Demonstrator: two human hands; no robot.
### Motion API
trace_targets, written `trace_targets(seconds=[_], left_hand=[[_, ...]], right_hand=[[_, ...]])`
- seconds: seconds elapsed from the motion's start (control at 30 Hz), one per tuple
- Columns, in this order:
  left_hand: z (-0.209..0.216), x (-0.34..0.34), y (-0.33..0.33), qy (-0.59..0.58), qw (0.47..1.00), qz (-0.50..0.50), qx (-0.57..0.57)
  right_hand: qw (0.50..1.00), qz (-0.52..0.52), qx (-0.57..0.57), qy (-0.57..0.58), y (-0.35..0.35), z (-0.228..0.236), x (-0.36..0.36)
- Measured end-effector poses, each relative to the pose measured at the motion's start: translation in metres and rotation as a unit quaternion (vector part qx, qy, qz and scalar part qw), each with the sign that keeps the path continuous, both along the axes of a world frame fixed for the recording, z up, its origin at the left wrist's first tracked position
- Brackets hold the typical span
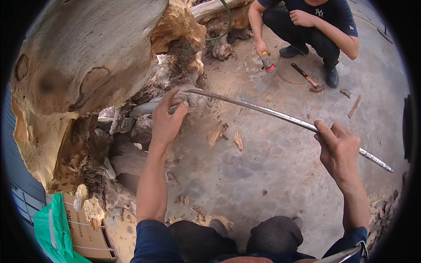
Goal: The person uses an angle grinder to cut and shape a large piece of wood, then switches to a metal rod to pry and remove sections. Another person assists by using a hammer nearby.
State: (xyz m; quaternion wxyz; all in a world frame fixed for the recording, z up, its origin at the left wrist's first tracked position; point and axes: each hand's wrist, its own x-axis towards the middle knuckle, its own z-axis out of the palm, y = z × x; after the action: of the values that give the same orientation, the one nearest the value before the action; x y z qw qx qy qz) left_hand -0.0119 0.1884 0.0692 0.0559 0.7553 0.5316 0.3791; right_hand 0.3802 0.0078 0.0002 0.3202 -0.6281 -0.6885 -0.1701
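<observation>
My right hand (338, 151) is wrapped round a long silver metal pry bar (267, 110), near its rough, hammered-looking end. From there the bar slants up to the left, and its darker, flattened tip reaches the root wood. My left hand (169, 117) is beside that tip, with thumb and index finger apart and nothing visible between them. A huge gnarled tree root (101, 52) fills the left side, its smooth grey face above and hollowed, splintered brown wood below. Its torn yellowish edges are right by my left hand.
A person (313, 30) squats at the upper right, holding a small power tool (267, 62) with a red rim. A hammer (308, 79) lies on the concrete floor (280, 184) among wood chips and a stick (354, 106). Cardboard boxes (85, 232) and green sheeting (55, 232) stand lower left.
</observation>
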Motion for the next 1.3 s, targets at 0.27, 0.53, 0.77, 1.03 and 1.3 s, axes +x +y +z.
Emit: trace_targets(seconds=[0.27,0.53,0.77,1.03,1.3], left_hand=[[-0.056,0.085,-0.036,-0.32,0.834,-0.109,-0.436],[-0.051,0.158,-0.054,-0.727,0.503,-0.311,-0.349],[-0.038,0.152,-0.056,-0.697,0.512,-0.376,-0.334],[-0.015,0.145,-0.053,-0.698,0.483,-0.426,-0.315],[-0.009,0.148,-0.049,-0.708,0.461,-0.429,-0.32]], right_hand=[[0.999,-0.046,-0.007,0.016,-0.075,-0.02,-0.012],[0.938,-0.037,-0.142,0.314,-0.122,-0.05,-0.042],[0.743,0.027,-0.283,0.606,-0.128,-0.045,-0.081],[0.776,0.016,-0.232,0.586,-0.123,-0.037,-0.101],[0.776,-0.004,-0.236,0.585,-0.127,-0.024,-0.102]])
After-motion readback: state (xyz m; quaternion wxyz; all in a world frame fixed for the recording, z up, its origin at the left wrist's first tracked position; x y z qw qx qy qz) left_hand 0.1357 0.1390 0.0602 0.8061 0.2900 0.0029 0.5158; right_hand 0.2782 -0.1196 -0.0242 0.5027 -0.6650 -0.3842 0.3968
